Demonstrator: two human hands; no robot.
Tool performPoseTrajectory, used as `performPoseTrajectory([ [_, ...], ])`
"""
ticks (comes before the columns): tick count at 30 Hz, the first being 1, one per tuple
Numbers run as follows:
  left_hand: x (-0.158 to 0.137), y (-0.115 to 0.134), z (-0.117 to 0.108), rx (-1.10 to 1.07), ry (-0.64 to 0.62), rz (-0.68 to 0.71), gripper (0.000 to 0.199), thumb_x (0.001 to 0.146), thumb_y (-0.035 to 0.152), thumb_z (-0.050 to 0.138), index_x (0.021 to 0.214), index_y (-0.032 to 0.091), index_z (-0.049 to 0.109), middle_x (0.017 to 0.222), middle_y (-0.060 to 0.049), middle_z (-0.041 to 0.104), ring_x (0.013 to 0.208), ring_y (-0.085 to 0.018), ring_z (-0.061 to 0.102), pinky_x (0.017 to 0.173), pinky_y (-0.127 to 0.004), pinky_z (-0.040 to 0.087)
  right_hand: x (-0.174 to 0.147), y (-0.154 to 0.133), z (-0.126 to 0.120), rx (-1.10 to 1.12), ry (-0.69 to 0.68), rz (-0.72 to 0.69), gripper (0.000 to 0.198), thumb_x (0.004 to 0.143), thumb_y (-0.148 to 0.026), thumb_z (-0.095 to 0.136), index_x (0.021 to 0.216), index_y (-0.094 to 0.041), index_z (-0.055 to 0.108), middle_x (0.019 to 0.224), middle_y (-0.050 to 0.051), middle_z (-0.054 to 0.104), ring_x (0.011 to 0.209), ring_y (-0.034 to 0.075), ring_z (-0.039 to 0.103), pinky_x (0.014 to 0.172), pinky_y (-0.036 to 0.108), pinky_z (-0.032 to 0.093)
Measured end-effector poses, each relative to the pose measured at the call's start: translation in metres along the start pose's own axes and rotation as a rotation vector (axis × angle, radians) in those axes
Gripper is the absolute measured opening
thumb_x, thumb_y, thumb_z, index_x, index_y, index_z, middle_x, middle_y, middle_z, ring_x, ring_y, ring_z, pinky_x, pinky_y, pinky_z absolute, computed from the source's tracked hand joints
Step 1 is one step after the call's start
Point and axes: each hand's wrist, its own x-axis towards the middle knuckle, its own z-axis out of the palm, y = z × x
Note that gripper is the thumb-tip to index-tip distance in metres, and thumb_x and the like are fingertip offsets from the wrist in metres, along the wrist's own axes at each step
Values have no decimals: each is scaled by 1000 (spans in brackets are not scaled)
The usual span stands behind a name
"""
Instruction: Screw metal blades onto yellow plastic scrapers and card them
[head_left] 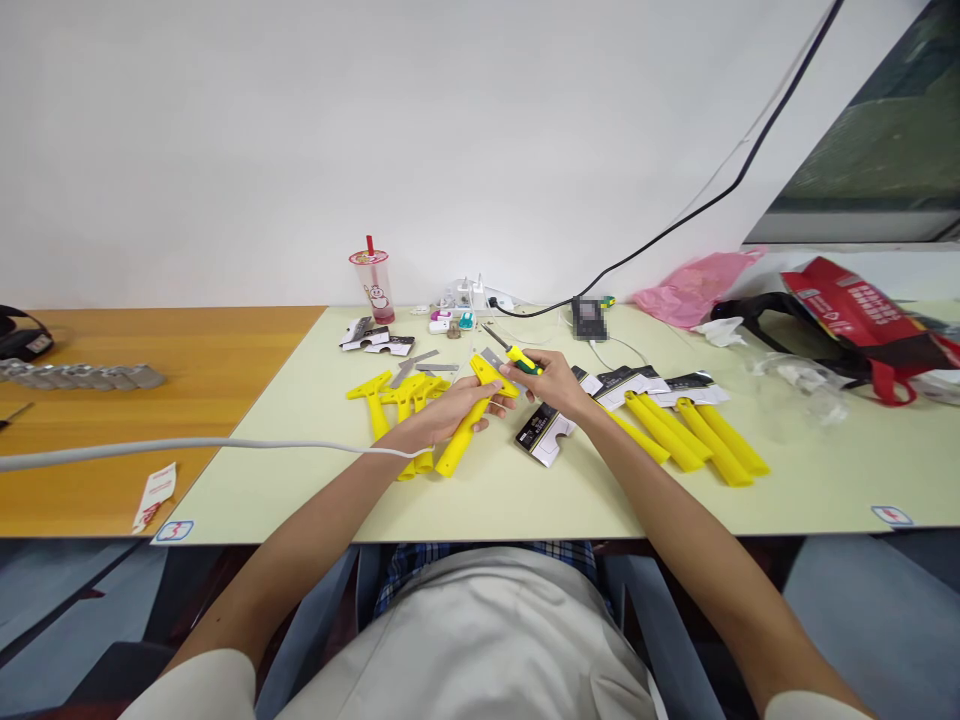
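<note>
Yellow scraper [457, 445], T-shaped, is clamped by the left hand [451, 408] above the pale table [300, 505], inside its straight front edge, between more scrapers [377, 412] and printed cards [540, 430]; the right hand [556, 382] wraps its fingers round a slim-shafted screwdriver [520, 358].

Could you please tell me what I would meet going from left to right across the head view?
Grey metal pieces, drink cup, left hand holding a yellow scraper handle, right hand holding a screwdriver, pink plastic bag, red bag.
</note>
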Motion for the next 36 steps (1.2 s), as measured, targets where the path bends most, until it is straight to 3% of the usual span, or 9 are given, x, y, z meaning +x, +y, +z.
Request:
performPoseTrajectory([
  [11, -3, 1, 3, 71, -90, 4, 42, 89, 47, 91, 111, 15, 77, 115, -19, 81, 88, -17, 71, 52, -21, 35, -3, -4, -1, 15, -53, 46, 53, 76, -71, 93, 85, -20, 81, 69, -2, 64, 51, 12, 52, 45, 27, 46],
  [20, -5, 3, 7, 75, -61, 59, 53, 80, 56, 95, 107, 14, 77, 112, -18, 80, 87, -17, 69, 53, -22, 34, -5, -11, -2, 44, -88, 44, 51, 76, -67, 95, 79, -20, 77, 66, -3, 61, 51, 11, 50, 45, 26, 43],
  [25, -6, 3, 6, 88, -60, 60, 54, 83, 57, 93, 112, 14, 77, 111, -18, 81, 89, -18, 69, 53, -22, 34, -6, -16, -3, 39, -126, 52, 51, 75, -67, 95, 78, -19, 77, 67, -2, 60, 54, 10, 50, 46, 25, 46],
  [31, -6, 4, 5, 76, -38, 67, 48, 82, 54, 94, 106, 16, 74, 114, -16, 81, 88, -17, 68, 56, -23, 35, -5, -13, 0, 81, -27, -14, 52, 78, -68, 93, 93, -19, 83, 82, 1, 69, 61, 12, 55, 45, 25, 52],
  [36, -6, 4, 6, 69, -36, 61, 44, 86, 53, 90, 106, 17, 75, 114, -16, 81, 88, -17, 68, 56, -24, 34, -3, -10, -2, 73, -21, -18, 45, 80, -63, 94, 90, -20, 84, 83, 1, 71, 60, 12, 55, 47, 26, 53],
])
